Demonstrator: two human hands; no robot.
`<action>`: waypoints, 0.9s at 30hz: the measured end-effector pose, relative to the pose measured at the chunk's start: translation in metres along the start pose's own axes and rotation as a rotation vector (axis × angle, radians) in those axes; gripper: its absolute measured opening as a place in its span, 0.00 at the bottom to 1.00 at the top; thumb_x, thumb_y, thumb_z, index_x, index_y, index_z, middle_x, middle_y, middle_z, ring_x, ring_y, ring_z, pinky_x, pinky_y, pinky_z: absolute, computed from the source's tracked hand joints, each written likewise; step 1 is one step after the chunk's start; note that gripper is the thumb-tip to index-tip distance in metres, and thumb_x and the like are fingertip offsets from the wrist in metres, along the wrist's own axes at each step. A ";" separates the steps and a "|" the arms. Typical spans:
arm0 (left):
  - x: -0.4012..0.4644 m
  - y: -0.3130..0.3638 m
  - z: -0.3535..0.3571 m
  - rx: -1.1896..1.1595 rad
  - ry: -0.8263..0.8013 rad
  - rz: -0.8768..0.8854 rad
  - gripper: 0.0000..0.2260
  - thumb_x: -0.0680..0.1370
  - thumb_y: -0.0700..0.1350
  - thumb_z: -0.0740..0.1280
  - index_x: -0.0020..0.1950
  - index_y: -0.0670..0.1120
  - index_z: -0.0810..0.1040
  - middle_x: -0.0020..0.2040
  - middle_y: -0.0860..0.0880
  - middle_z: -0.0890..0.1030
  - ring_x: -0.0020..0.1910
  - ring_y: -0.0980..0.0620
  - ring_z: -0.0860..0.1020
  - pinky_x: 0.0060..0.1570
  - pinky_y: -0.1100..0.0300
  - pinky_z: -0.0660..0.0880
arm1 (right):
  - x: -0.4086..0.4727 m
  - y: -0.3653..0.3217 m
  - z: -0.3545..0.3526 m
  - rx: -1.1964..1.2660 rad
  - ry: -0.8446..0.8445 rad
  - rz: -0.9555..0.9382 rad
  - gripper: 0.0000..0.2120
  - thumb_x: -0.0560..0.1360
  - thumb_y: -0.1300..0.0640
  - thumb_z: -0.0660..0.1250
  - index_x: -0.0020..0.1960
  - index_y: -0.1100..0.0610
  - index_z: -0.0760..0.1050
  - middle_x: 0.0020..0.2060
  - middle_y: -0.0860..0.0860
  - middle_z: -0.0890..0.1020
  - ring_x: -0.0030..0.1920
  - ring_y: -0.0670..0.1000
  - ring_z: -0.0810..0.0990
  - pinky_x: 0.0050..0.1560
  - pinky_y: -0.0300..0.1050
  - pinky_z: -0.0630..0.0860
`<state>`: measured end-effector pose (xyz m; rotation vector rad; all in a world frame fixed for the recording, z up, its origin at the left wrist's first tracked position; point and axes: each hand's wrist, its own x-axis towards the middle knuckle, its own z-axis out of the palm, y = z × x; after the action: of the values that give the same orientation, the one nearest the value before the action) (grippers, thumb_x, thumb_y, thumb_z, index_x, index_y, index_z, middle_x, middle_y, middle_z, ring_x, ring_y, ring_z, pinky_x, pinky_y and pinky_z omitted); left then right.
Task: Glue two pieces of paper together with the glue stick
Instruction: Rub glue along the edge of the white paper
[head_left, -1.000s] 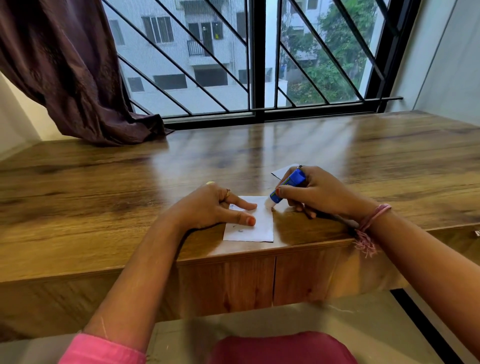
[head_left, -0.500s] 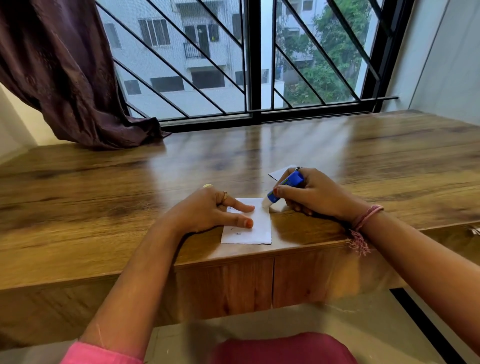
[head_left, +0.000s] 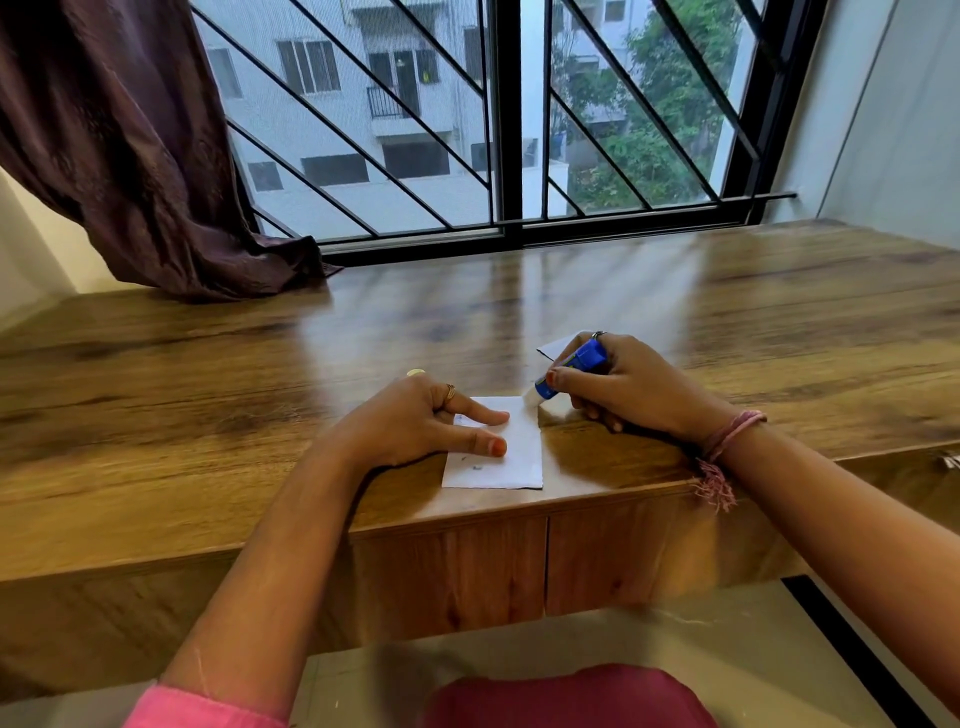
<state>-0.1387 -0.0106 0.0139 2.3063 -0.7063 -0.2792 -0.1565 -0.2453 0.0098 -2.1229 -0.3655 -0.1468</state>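
From the head view, a white paper (head_left: 498, 457) lies flat near the front edge of the wooden table (head_left: 208, 415). The left hand (head_left: 415, 421) rests on it with thumb and forefinger stretched out, pressing it down. The right hand (head_left: 623, 387) grips a blue glue stick (head_left: 571, 370), tilted, its white tip touching the paper's far right corner. A second paper (head_left: 553, 345) peeks out behind that hand. A dark curtain (head_left: 130, 156) hangs at the far left.

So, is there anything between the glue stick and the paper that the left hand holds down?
Nothing visible. The glue stick in the right hand has its white tip at the far right corner of the paper; the left hand presses further left.
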 end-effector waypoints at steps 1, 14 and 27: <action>0.000 0.000 0.000 0.002 0.002 0.001 0.14 0.61 0.59 0.73 0.45 0.62 0.82 0.28 0.52 0.58 0.27 0.56 0.60 0.34 0.71 0.64 | 0.000 0.000 0.000 0.009 0.005 0.003 0.10 0.76 0.55 0.66 0.47 0.62 0.74 0.28 0.53 0.77 0.21 0.48 0.71 0.22 0.38 0.70; -0.001 0.002 0.001 0.006 0.016 0.004 0.14 0.60 0.61 0.73 0.44 0.62 0.81 0.27 0.53 0.58 0.26 0.57 0.60 0.36 0.64 0.63 | 0.001 0.001 0.001 -0.003 0.010 -0.004 0.07 0.76 0.54 0.65 0.46 0.58 0.75 0.27 0.50 0.77 0.20 0.45 0.70 0.21 0.36 0.68; -0.002 0.003 0.001 0.016 0.017 -0.020 0.15 0.60 0.61 0.73 0.45 0.62 0.81 0.27 0.53 0.59 0.26 0.58 0.60 0.35 0.62 0.61 | 0.001 -0.001 0.001 0.000 -0.002 0.008 0.05 0.77 0.54 0.65 0.47 0.55 0.74 0.27 0.51 0.75 0.20 0.45 0.69 0.21 0.37 0.68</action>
<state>-0.1417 -0.0116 0.0151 2.3289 -0.6800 -0.2639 -0.1554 -0.2438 0.0104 -2.1247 -0.3584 -0.1401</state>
